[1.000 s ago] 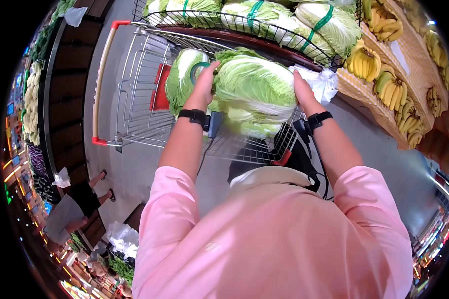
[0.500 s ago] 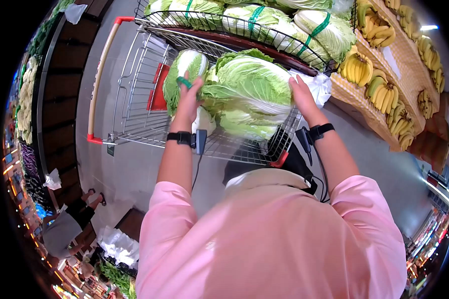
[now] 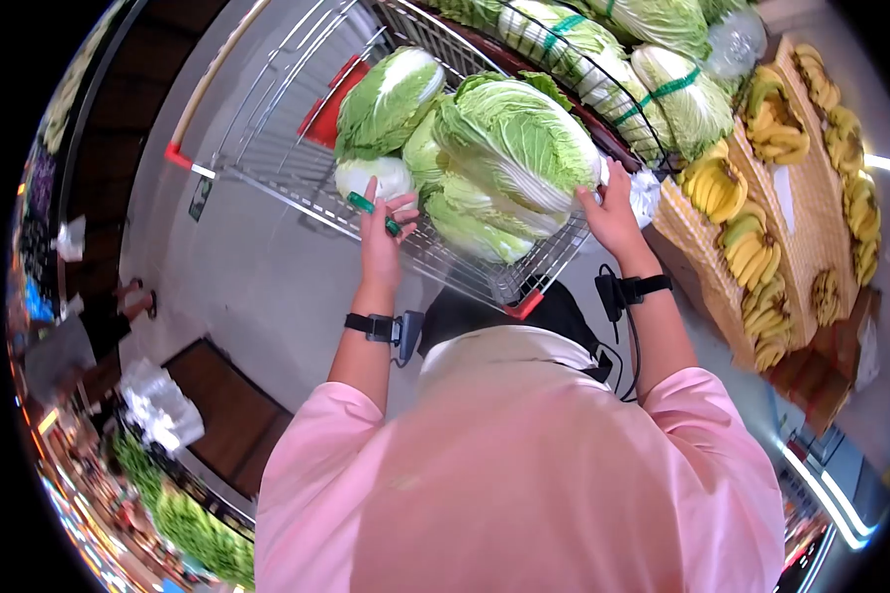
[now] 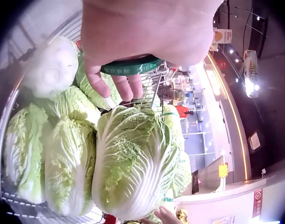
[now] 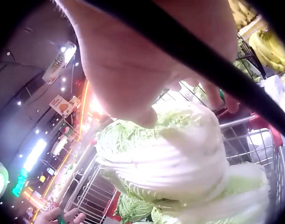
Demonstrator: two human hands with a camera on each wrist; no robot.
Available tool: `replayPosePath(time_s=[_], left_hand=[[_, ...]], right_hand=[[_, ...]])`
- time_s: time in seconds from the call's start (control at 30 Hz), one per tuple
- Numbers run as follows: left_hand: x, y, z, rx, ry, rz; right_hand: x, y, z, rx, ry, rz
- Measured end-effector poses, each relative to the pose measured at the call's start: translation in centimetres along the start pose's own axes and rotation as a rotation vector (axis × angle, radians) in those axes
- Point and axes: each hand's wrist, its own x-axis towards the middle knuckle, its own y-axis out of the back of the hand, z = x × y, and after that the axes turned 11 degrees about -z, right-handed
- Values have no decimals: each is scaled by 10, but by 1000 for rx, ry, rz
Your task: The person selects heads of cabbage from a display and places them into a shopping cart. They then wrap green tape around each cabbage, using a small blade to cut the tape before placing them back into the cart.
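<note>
A wire shopping cart [image 3: 267,168] holds several napa cabbages. The largest cabbage [image 3: 519,138] lies on top of the others at the cart's near right corner, and also fills the left wrist view [image 4: 133,163] and the right wrist view [image 5: 179,149]. My right hand [image 3: 611,212] rests against its right end by the cart's rim, fingers laid on the leaves. My left hand [image 3: 384,232] is off the cabbage at the cart's near rim. A green band [image 3: 361,203] printed "FRESH" [image 4: 133,67] is caught in its curled fingers. Another cabbage [image 3: 391,94] lies further in.
A black wire rack of banded cabbages [image 3: 603,40] stands beyond the cart. Banana bunches [image 3: 752,237] cover a checkered display at right. A white plastic bag [image 3: 648,193] hangs by my right hand. A dark wooden stand [image 3: 227,405] with plastic bags [image 3: 163,405] is at lower left.
The big cabbage has come down onto the others in the cart. My left hand let go of it and drew back to the near rim with the green band.
</note>
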Motion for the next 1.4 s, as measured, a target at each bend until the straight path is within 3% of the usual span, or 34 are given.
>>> replayPosePath(time_s=[0.03,0.1,0.13,0.2,0.3,0.4,0.43,0.53,0.7,0.77,0.87,0.93,0.97,1.07,1.2,1.37,1.4], left_hand=[[-12,-8,-4,-17,-34,13],[-40,-23,-4,62,-1,-34],[-56,-38,5,107,18,-55],[-93,-74,18,249,49,-126],[-136,-121,17,413,18,-280],[-168,-168,13,482,-75,-320],[-177,-181,13,409,-57,-321],[-203,-217,25,547,-58,-329],[-242,-248,38,702,-109,-267],[-255,-249,40,849,-195,-251],[-281,-252,59,786,-49,-276],[-291,-236,45,997,-239,-231],[-297,-228,39,1100,-332,-202],[-323,-212,40,1059,-385,-169],[-352,-173,44,1141,-338,-318],[-380,-129,42,1159,-236,-441],[-385,-120,40,1147,-276,-445]], right_hand=[[-1,9,-10,108,-6,7],[-4,24,-34,280,185,235],[-12,37,-51,319,164,314],[-5,52,-33,237,306,414],[-19,77,-45,452,526,299],[-37,90,-43,541,765,120],[-47,102,-52,377,768,68],[-73,130,-72,217,750,-392],[-120,145,-122,237,930,-492],[-150,142,-145,405,996,-347],[-177,148,-168,356,1061,-338],[-189,154,-181,-38,1115,-442],[-194,140,-186,-79,1280,-304],[-210,123,-196,-268,1331,-355],[-235,108,-219,-576,1445,-443],[-258,74,-221,-655,1611,-514],[-263,70,-222,-679,1631,-516]])
